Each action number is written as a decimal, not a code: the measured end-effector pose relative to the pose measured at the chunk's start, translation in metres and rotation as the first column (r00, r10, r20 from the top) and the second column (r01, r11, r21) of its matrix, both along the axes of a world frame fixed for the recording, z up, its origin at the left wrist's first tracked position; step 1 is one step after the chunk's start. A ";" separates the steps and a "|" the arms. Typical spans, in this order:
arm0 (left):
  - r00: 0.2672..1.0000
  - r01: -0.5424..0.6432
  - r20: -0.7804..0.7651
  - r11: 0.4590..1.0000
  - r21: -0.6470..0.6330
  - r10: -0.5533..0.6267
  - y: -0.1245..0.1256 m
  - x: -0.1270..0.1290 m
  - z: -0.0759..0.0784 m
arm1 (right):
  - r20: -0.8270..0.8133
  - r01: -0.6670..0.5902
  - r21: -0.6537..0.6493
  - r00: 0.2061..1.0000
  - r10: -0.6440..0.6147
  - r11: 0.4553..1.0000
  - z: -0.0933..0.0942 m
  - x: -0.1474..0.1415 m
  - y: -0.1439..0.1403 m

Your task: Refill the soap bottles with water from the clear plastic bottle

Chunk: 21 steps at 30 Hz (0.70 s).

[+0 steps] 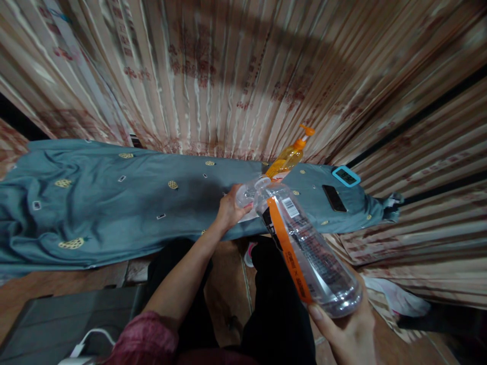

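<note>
Striped curtains [236, 76] hang behind a table draped in blue-grey cloth [95, 203]. Near and right, the right hand [350, 329] grips the base of a clear plastic bottle [308, 248], tilted away. The left hand [228, 210] clasps a small clear cup [247, 193] at the bottle's mouth. An orange pump bottle [289, 157], a teal clock [346, 176] and a dark phone [334, 197] sit further right.

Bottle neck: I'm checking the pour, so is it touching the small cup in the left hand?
Cannot tell. In the head view the bottle mouth overlaps the clear cup held by the left hand; blur hides any gap.

Orange-banded clear bottle [308, 248]; pineapple-print teal cloth [102, 203]
</note>
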<state>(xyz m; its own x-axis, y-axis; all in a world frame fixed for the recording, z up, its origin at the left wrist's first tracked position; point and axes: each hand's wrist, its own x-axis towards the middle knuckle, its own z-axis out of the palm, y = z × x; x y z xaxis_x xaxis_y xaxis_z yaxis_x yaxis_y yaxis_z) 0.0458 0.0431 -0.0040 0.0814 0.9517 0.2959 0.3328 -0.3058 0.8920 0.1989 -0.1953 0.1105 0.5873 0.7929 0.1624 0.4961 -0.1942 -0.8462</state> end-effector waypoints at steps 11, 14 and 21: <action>1.000 0.014 -0.018 1.000 -0.019 -0.014 -0.001 0.000 0.004 | 0.028 -0.004 -0.025 1.000 0.005 1.000 0.002 0.000 0.000; 1.000 0.014 0.003 1.000 0.003 -0.014 0.000 0.000 0.003 | 0.026 0.000 -0.011 1.000 0.001 1.000 0.002 -0.001 0.001; 1.000 0.011 0.013 1.000 -0.010 -0.011 -0.001 0.000 0.003 | 0.043 -0.013 -0.024 0.999 0.014 1.000 0.001 0.003 -0.001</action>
<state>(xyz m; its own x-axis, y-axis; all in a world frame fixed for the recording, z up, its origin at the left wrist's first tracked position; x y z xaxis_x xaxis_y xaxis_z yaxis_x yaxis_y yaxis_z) 0.0463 0.0426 -0.0007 0.0882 0.9537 0.2874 0.3175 -0.3004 0.8994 0.2017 -0.1960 0.1114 0.5698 0.8043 0.1686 0.5347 -0.2070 -0.8193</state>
